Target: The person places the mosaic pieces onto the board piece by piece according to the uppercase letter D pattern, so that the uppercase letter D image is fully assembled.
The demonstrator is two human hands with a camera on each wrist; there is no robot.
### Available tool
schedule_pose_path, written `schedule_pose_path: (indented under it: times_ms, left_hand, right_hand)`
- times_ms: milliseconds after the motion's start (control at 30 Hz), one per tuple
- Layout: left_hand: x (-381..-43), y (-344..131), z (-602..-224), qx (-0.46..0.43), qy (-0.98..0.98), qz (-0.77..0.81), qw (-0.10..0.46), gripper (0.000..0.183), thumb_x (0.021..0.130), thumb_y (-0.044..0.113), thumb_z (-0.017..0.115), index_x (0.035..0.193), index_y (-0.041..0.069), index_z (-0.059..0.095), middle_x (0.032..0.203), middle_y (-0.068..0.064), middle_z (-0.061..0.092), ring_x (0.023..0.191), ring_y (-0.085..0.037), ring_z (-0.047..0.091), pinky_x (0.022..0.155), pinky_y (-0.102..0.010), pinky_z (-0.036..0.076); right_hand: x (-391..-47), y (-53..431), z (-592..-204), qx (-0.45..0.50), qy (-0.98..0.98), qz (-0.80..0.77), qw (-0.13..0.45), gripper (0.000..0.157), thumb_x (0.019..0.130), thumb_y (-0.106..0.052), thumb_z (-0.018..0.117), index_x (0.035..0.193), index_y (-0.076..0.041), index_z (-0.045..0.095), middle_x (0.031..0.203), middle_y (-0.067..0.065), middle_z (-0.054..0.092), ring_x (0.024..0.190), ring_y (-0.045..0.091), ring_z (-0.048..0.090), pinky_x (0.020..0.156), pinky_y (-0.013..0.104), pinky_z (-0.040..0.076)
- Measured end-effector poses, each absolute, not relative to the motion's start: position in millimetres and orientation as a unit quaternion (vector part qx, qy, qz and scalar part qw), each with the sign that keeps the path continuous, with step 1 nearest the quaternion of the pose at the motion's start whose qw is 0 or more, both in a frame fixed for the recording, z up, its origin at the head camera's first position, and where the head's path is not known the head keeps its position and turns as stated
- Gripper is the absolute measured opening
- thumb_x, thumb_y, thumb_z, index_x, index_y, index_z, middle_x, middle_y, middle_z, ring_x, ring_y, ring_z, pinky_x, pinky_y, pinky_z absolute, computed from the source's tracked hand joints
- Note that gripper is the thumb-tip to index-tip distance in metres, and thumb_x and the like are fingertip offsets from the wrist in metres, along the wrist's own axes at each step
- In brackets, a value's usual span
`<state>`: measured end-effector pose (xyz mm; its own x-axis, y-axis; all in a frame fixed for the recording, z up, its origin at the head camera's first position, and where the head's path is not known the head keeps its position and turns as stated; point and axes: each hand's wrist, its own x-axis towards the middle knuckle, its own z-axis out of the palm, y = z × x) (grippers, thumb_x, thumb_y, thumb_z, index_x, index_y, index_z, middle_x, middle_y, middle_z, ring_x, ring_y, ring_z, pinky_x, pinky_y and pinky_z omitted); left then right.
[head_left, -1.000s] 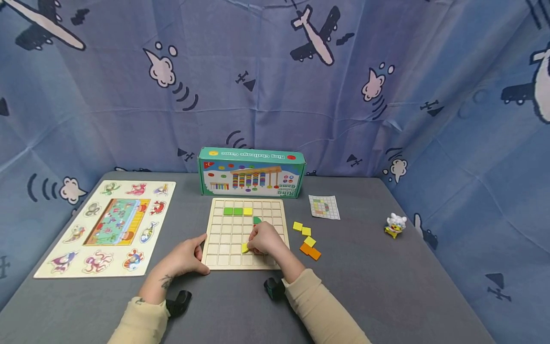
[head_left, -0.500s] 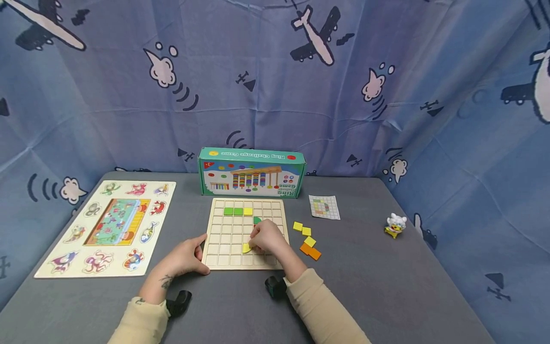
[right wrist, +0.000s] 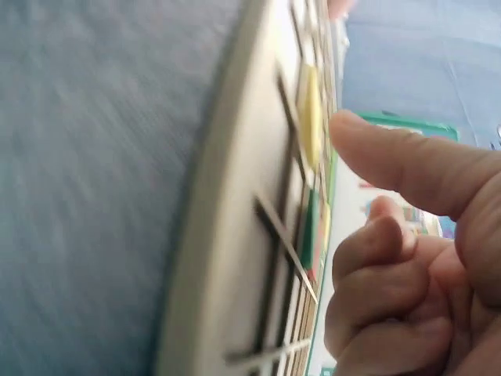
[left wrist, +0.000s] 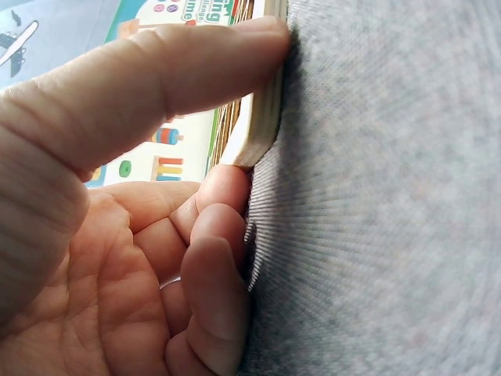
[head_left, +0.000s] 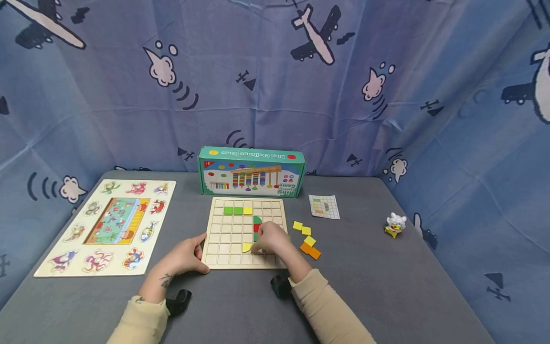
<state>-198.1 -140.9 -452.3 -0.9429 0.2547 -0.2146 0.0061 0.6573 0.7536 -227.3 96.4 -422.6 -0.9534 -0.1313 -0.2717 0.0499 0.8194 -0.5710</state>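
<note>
A wooden grid board (head_left: pixel 221 260) lies in front of me. My left hand (head_left: pixel 185 258) holds its near left corner, thumb at the near edge and fingers at the side; the left wrist view shows the thumb (left wrist: pixel 211 66) against the wood. My right hand (head_left: pixel 269 237) is over the board's right half, thumb tip just off a yellow rounded tile (head_left: pixel 247 247), other fingers curled, nothing visible between them. Two green tiles (head_left: pixel 233 210) and a yellow tile (head_left: pixel 248 210) sit in an upper row. Green rounded (head_left: pixel 257 220), red (head_left: pixel 257 228) and green (head_left: pixel 255 237) tiles form a column.
Loose yellow tiles (head_left: pixel 297 226) and orange tiles (head_left: pixel 315 253) lie right of the board. Beyond them is a pattern card (head_left: pixel 324 207). A green game box (head_left: pixel 251 172) stands behind, an animal puzzle board (head_left: pixel 77 260) lies left, and a small toy figure (head_left: pixel 395 225) stands right.
My right hand has drawn slightly right, away from the yellow rounded tile, uncovering the red and green tiles in the column. The yellow tile shifted slightly right earlier on. My left hand has stayed put.
</note>
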Motion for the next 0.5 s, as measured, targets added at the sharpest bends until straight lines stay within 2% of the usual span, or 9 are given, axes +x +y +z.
schedule_pose_path:
  times_ms: [200, 500]
  left_hand:
    - [-197.8, -140.8, -452.8, 0.078, 0.897, 0.408, 0.150, 0.098, 0.054, 0.001, 0.081, 0.139, -0.008, 0.033, 0.065, -0.004, 0.047, 0.056, -0.015, 0.041, 0.050, -0.026, 0.031]
    - [-197.9, -140.8, -451.8, 0.071, 0.896, 0.410, 0.156, 0.099, 0.055, 0.001, 0.082, 0.140, -0.008, 0.032, 0.066, -0.005, 0.047, 0.056, -0.015, 0.041, 0.051, -0.026, 0.031]
  right_hand:
    - [-225.2, 85.7, -429.7, -0.020, 0.957, -0.257, 0.129, 0.042, 0.066, -0.018, 0.079, 0.051, -0.014, 0.041, 0.049, -0.004, 0.031, 0.044, 0.013, 0.036, 0.043, 0.026, 0.024]
    - [-224.2, 81.2, -428.8, -0.019, 0.961, -0.247, 0.125, 0.036, 0.066, -0.018, 0.079, 0.054, -0.012, 0.045, 0.051, -0.003, 0.036, 0.047, 0.014, 0.040, 0.045, 0.028, 0.027]
